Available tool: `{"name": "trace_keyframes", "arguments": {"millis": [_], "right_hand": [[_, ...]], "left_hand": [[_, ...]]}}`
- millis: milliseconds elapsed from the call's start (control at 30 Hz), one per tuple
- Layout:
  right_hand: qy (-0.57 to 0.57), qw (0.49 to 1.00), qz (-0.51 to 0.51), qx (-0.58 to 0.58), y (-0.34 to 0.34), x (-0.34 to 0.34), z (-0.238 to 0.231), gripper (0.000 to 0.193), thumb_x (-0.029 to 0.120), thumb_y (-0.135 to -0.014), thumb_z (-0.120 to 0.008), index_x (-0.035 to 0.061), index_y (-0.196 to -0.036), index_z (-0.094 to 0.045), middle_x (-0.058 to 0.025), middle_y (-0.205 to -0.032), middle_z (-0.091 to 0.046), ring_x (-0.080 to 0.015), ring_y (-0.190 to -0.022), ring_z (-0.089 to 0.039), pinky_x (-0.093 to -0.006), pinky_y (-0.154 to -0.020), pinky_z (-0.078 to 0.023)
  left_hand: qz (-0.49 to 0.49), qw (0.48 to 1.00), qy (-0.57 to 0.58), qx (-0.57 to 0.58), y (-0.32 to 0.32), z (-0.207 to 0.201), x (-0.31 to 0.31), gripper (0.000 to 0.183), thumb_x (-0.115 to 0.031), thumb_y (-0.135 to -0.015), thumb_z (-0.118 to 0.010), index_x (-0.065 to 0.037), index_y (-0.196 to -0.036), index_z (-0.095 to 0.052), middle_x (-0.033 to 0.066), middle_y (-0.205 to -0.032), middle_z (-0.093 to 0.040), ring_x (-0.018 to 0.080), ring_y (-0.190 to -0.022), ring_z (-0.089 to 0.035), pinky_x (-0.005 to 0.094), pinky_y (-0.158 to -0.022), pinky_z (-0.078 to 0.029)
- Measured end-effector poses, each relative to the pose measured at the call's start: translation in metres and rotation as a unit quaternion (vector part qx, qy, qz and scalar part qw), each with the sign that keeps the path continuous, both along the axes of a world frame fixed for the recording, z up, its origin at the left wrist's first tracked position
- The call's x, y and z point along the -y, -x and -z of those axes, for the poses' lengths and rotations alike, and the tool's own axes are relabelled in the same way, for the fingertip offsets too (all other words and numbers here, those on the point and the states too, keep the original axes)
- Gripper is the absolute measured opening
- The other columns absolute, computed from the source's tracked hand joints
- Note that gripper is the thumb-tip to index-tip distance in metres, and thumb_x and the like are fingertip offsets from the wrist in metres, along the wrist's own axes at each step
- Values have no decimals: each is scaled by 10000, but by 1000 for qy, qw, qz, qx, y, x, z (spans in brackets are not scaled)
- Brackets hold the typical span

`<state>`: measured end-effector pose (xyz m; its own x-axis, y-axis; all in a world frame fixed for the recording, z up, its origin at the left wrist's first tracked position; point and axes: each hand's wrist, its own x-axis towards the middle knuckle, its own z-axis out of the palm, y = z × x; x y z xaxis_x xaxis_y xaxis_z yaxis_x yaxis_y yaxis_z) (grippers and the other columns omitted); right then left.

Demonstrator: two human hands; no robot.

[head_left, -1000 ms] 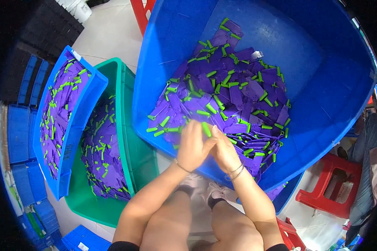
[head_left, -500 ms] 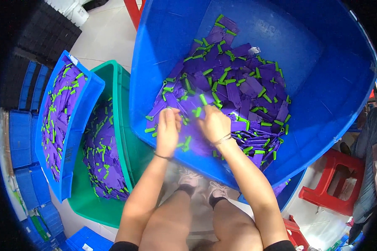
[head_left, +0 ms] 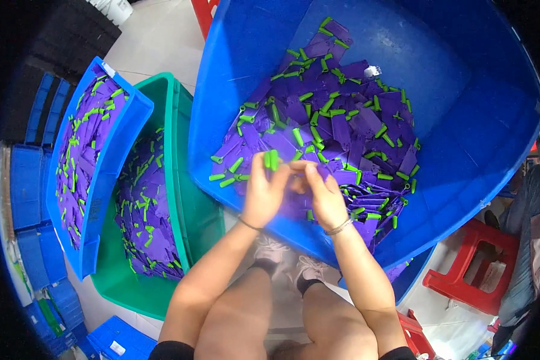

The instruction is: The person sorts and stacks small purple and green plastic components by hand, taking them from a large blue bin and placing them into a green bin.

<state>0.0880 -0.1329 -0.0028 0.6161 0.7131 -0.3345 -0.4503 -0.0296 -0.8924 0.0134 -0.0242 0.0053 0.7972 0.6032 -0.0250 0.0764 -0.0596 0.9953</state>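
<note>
My left hand [head_left: 263,195] is above the near edge of a large blue bin [head_left: 456,156], its fingers closed around purple pieces whose green tube-shaped ends [head_left: 271,160] stick up by the fingertips. Close beside it, my right hand [head_left: 328,201] has thumb and fingers bent together, nearly meeting the left fingertips. Motion blur hides what, if anything, the right fingers grip. Beneath and beyond both hands spreads a heap of flat purple pieces [head_left: 342,129], with bright green tubes on their ends. Several in front of the right hand lie stacked edge to edge.
To the left, a green bin [head_left: 173,180] contains more of these pieces. A tilted blue tray [head_left: 96,222] full of them rests on its edge. Red stools [head_left: 477,264] stand at the right, near another person's leg [head_left: 525,240]. Blue crates [head_left: 27,192] line the far left.
My hands have come closer together and a little lower, the left moving right. Green ends now show at the left fingertips. The view has shifted slightly.
</note>
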Motion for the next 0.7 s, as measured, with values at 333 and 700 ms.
{"name": "trace_keyframes", "arguments": {"millis": [333, 700], "right_hand": [[65, 997, -1, -30, 14, 6, -12, 388, 268, -989, -377, -1, -1245, -488, -85, -1121, -587, -150, -1000, -548, -291, -883, -425], [275, 920, 29, 277, -44, 15, -16, 528, 461, -923, -432, -43, -957, -585, -260, -956, -624, -400, -932, -601, -418, -794, -473]], "left_hand": [[64, 973, -223, -1, 0, 9, 8, 371, -364, -849, -589, -29, -979, -497, 150, -895, -582, 359, -863, -536, 438, -771, -390], [87, 952, -279, -95, 3, 11, -15, 369, -348, -956, -434, 14, -1026, -462, 154, -761, -556, 337, -673, -543, 410, -649, -429]]}}
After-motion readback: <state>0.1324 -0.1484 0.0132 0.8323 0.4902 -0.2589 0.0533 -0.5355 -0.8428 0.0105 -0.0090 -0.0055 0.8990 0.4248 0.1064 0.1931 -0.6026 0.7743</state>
